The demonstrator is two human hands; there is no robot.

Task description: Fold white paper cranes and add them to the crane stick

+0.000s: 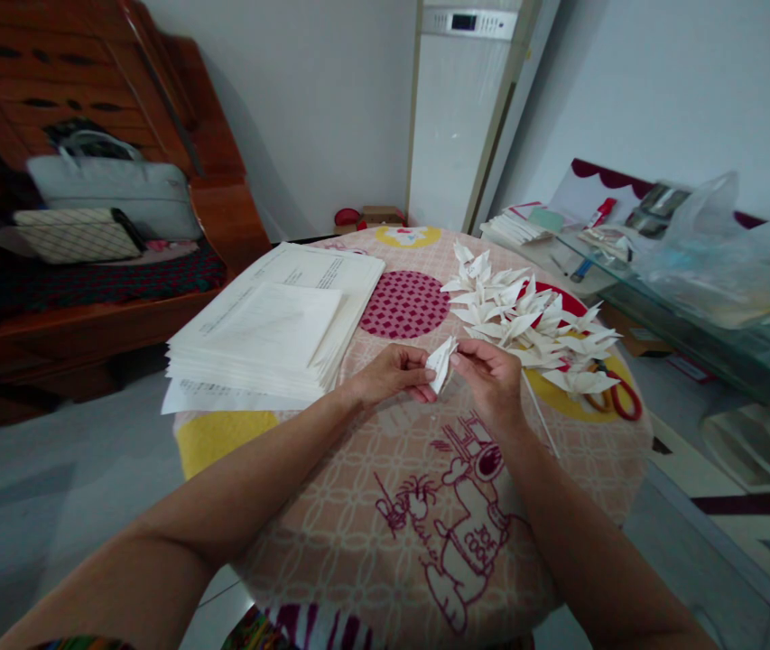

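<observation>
Round surface (330, 524), patterned cloth (547, 506) over it. Thick paper stack (276, 316) at left; folded paper pieces (524, 318) heaped at right, scissors (615, 392) partly under them.

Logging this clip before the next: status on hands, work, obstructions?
Left hand and right hand pinching one folded paper. Paper stack to the left, folded pieces to the right. Nothing visibly blocking.

On the surface (330, 533), a paper stack (273, 329) is laid left; folded papers (526, 316) are spread right, partly over scissors (635, 403).
</observation>
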